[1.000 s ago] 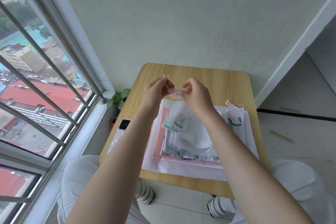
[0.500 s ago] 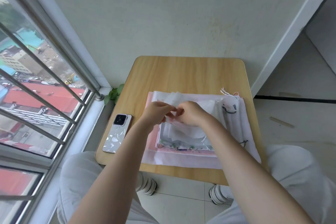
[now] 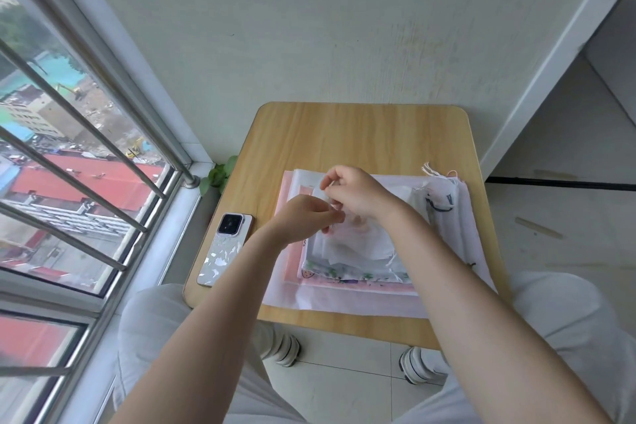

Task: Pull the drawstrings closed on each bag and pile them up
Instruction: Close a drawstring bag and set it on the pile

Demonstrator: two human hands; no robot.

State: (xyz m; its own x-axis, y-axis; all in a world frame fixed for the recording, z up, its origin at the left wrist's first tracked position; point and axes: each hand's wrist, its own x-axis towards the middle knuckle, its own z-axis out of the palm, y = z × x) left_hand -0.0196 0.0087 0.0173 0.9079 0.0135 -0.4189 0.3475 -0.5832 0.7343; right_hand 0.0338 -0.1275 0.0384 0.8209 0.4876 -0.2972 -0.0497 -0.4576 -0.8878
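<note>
A small wooden table (image 3: 361,138) carries a pile (image 3: 344,299) of flat bags; a phone (image 3: 225,248) lies beside it. Both hands meet over the top bag (image 3: 358,248), left hand (image 3: 306,217) and right hand (image 3: 354,193) pinching its mouth, hiding the drawstring

Both hands meeting at centre, forearms extended forward.
Left hand (image 3: 304,217) and right hand (image 3: 356,191): fingertips curled, pinching, nearly touching.

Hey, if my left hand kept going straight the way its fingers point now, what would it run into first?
Probably your right hand: the left hand points rightward at it, both pinching the small white bag between them. Depth is hard to judge.
</note>
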